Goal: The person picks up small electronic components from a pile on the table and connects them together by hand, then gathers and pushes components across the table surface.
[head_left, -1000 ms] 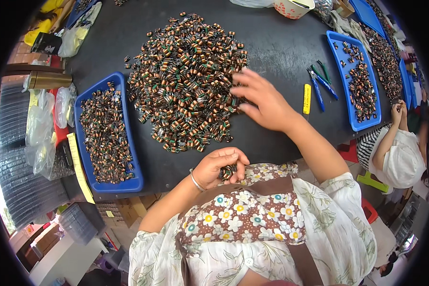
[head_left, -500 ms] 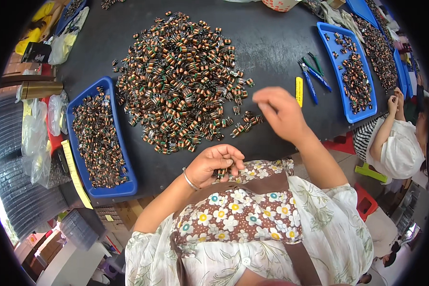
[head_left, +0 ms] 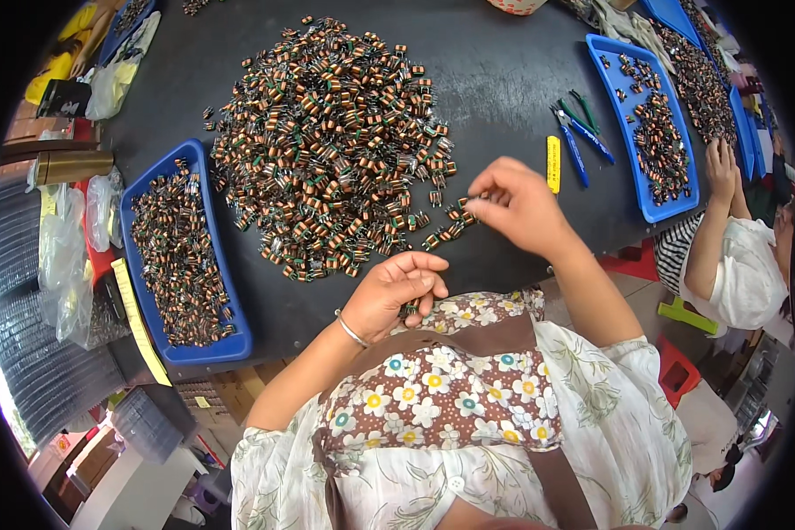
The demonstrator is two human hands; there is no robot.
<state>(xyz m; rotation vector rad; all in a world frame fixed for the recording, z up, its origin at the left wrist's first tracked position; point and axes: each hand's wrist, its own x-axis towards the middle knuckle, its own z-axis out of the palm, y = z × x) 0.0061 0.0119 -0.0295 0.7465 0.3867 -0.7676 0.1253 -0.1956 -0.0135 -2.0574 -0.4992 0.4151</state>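
Observation:
My left hand [head_left: 396, 296] is curled closed near the table's front edge, in front of the apron. Inside its fingers, partly hidden, are small copper-wound coils [head_left: 411, 307]. To the right, my right hand [head_left: 526, 212] has thumb and fingertips brought together over a short row of loose coils [head_left: 449, 231]; a coil appears to be between them, mostly covered. Beyond both hands rises a big heap of the same coils [head_left: 327, 150], copper windings on dark and green cores with thin wire legs.
A blue tray [head_left: 249, 340] full of coils stands left of the heap. At the right lie a yellow-handled tool [head_left: 553, 164], blue-handled cutters [head_left: 578, 159] and green-handled pliers [head_left: 583, 110]. Past them is another blue tray [head_left: 623, 146]; a co-worker's hands [head_left: 723, 172] are at the far right.
My right hand has come down onto the loose coils, its thumb and fingers closing together. My left hand stays curled in nearly the same place. The co-worker's hands have shifted.

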